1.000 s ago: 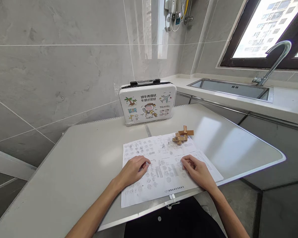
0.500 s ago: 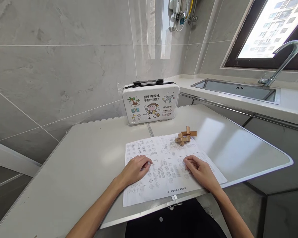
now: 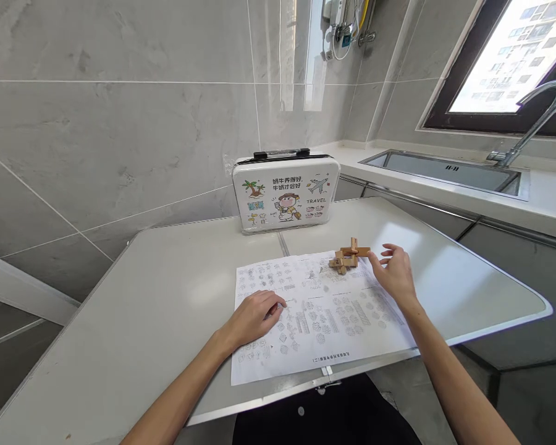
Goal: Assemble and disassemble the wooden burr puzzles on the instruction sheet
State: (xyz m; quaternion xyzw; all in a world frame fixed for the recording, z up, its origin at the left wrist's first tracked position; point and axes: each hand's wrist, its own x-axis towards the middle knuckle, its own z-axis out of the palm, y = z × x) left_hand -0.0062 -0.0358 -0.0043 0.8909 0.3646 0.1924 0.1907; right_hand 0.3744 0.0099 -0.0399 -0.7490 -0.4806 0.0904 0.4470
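left hand [image 3: 257,316] slightly open, holding nothing, resting on the sheet [image 3: 319,347], right hand [image 3: 393,273] half open, empty, thumb by the blocks [image 3: 338,262], contact unclear

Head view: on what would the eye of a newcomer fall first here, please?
Probably on the white case with its colourful cartoon print, standing upright at the far side of the table. Next, perhaps, come the brown wooden blocks at the far right corner of the printed sheet. The shiny curved tap also stands out, upper right.
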